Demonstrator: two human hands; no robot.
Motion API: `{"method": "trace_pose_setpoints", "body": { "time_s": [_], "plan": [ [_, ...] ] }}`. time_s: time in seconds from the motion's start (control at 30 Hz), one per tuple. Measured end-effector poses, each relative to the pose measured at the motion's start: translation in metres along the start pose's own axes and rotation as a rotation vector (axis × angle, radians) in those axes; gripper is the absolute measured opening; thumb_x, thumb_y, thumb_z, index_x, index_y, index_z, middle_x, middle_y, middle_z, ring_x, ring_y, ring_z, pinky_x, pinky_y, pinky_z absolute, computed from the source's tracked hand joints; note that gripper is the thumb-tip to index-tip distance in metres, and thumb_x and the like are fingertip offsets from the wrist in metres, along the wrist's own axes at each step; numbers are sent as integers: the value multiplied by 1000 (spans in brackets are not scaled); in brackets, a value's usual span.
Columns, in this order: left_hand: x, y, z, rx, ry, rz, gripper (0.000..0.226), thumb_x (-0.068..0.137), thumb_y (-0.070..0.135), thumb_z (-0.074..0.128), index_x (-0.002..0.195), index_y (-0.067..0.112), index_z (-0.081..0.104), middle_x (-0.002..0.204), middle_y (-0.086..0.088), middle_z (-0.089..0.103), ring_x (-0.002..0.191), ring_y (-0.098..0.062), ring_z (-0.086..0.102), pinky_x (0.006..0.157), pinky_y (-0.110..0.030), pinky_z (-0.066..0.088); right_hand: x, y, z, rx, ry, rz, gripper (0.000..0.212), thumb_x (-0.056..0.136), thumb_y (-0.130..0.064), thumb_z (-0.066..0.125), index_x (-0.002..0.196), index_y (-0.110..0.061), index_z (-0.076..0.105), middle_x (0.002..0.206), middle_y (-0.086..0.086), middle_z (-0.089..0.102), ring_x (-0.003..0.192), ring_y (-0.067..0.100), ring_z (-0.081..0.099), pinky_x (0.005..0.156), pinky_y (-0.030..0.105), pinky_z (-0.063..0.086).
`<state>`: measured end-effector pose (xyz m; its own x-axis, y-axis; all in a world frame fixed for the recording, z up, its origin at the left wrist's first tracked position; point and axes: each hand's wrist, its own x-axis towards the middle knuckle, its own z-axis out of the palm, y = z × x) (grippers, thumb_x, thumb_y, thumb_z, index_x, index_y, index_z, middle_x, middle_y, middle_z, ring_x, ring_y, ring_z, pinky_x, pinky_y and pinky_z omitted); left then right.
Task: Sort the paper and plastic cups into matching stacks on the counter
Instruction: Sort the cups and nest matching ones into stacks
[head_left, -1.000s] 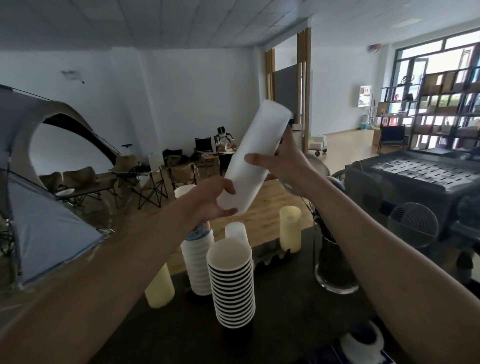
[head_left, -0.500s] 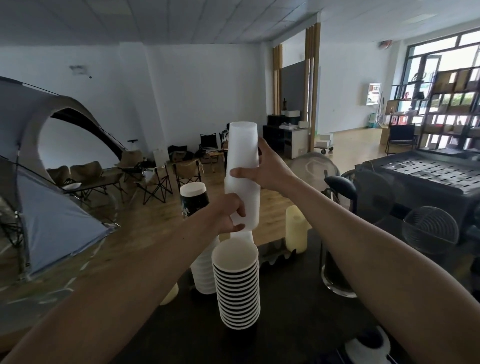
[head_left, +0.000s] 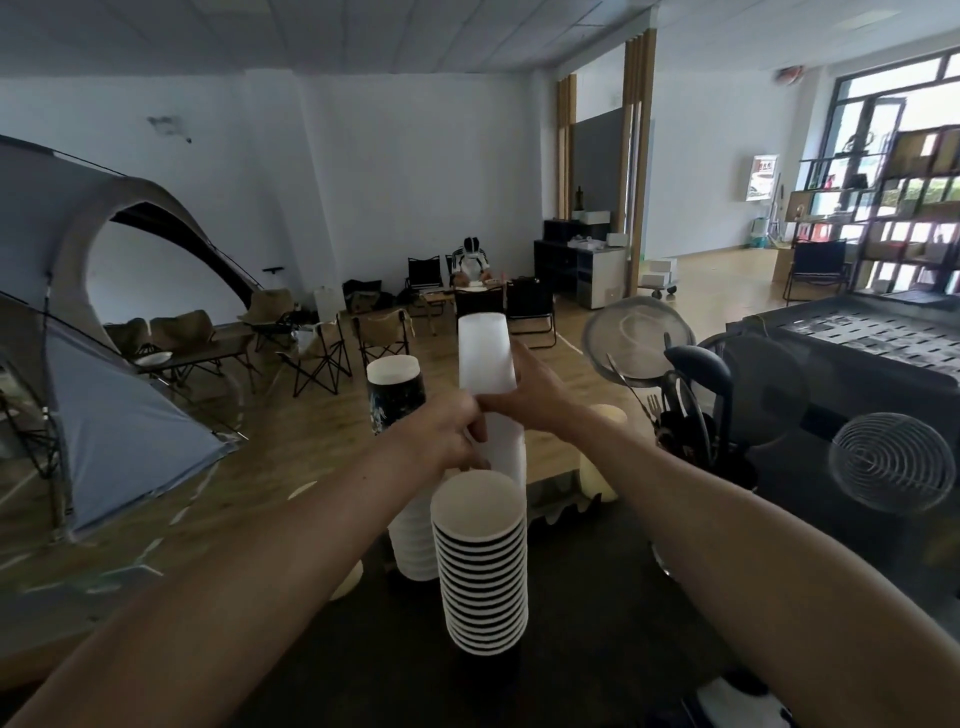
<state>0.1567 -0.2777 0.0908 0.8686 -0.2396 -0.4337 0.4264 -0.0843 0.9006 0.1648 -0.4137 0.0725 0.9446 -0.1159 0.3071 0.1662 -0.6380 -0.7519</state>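
A tall upright stack of frosted white plastic cups (head_left: 484, 358) stands behind the paper cups, held from both sides. My left hand (head_left: 441, 434) grips its lower part and my right hand (head_left: 530, 392) wraps its middle from the right. In front stands a stack of paper cups (head_left: 480, 566) with dark rims and white insides, mouth up, on the dark counter (head_left: 587, 649). Behind my left hand rises a white ribbed cup stack (head_left: 413, 545) topped by a dark printed cup (head_left: 396, 389). The base of the plastic stack is hidden.
A cream cup (head_left: 597, 467) stands at the counter's back edge, another pale cup (head_left: 347, 582) on the left. A glass jar of utensils with a mesh strainer (head_left: 691, 441) and a dark machine (head_left: 852, 395) crowd the right. A white round object (head_left: 737, 701) lies near the front.
The plastic cup stack went from tilted to upright and came down behind the paper cups. Both hands lowered with it and drew closer together.
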Motion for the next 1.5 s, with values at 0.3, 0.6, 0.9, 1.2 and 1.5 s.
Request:
{"method": "trace_pose_setpoints", "body": {
  "time_s": [0.3,0.6,0.9,1.2,1.5],
  "plan": [
    [-16,11,0,-6,-47,40,83,82,-20,29,155,7,1,162,-20,-3,146,-48,0,117,-61,15,-22,38,30,20,45,48,92,68,-44,84,144,-21,39,130,5,58,115,24,57,93,46,50],
    [-27,8,-13,69,-225,-22,101,68,-13,47,155,5,-1,160,-28,4,146,-46,17,116,-54,26,-31,44,32,109,33,123,104,63,-49,86,146,-20,32,139,8,54,123,27,56,96,44,52],
    [-44,0,-29,760,-131,437,49,90,26,67,136,19,51,127,-4,62,115,-17,60,96,-36,52,-68,53,11,101,178,155,58,83,-37,75,133,-16,54,123,0,63,111,16,61,88,28,48],
    [-85,-33,-52,1282,-163,773,88,67,79,59,141,34,42,133,16,52,117,-4,51,89,-24,48,-180,81,37,131,-257,189,45,79,-7,75,120,-22,63,112,-6,70,102,4,66,93,27,53],
    [-82,-49,-59,1281,-169,666,105,59,76,73,146,29,39,144,10,47,126,-12,49,102,-39,47,-217,86,105,144,-115,194,90,53,-43,91,132,-31,49,124,-16,63,117,1,57,101,35,49]
  ]
}}
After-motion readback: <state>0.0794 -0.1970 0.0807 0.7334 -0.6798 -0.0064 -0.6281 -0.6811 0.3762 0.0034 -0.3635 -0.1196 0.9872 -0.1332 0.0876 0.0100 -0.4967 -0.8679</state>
